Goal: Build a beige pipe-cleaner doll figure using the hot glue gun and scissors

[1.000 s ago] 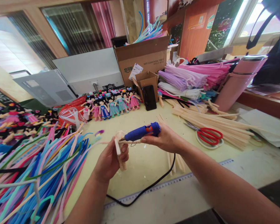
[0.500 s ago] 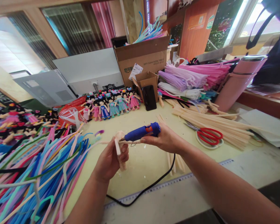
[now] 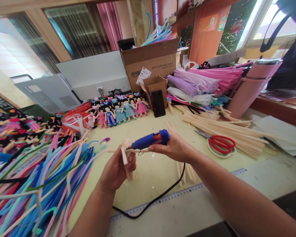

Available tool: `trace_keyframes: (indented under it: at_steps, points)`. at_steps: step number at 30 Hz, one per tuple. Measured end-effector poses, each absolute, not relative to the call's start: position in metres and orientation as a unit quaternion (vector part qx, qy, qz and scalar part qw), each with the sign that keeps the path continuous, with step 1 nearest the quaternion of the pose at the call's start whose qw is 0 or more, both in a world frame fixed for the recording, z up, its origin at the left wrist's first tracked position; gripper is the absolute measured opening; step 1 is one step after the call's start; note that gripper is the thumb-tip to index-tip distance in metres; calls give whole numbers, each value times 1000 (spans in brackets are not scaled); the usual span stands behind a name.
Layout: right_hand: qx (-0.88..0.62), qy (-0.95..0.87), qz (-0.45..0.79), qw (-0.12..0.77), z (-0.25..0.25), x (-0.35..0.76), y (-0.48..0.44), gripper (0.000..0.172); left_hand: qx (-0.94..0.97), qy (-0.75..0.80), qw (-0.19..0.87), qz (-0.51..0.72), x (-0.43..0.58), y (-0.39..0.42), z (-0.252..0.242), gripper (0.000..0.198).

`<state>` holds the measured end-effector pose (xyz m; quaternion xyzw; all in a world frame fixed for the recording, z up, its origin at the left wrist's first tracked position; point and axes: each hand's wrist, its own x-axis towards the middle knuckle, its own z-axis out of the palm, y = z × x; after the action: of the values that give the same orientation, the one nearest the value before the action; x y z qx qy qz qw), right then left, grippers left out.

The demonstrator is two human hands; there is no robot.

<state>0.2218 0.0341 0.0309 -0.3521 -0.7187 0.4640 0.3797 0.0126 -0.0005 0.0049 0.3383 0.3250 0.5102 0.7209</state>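
Glue gun point(image 3: 150, 140) between pipe-cleaner heap point(image 3: 39, 174) and scissors point(image 3: 222, 142)

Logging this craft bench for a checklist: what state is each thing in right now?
beige figure: held in left hand.
glue gun: gripped in right hand, nozzle at the beige figure.
scissors: shut, lying flat.
cardboard box: flaps open.
phone: screen dark, propped upright.
flask: lid on.

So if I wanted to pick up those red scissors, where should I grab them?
Probably by the red handle loops of the scissors, coming down from above on the right side. They lie flat with the loops clear, and the blades point left, beside the cream sticks.
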Motion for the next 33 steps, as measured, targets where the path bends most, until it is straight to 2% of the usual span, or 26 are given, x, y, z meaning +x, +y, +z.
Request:
trace_keyframes:
  at_steps: [33]
  points:
    - [-379,-710,452,383,33,219,32,21,344,318,722,510,12,1,3,27]
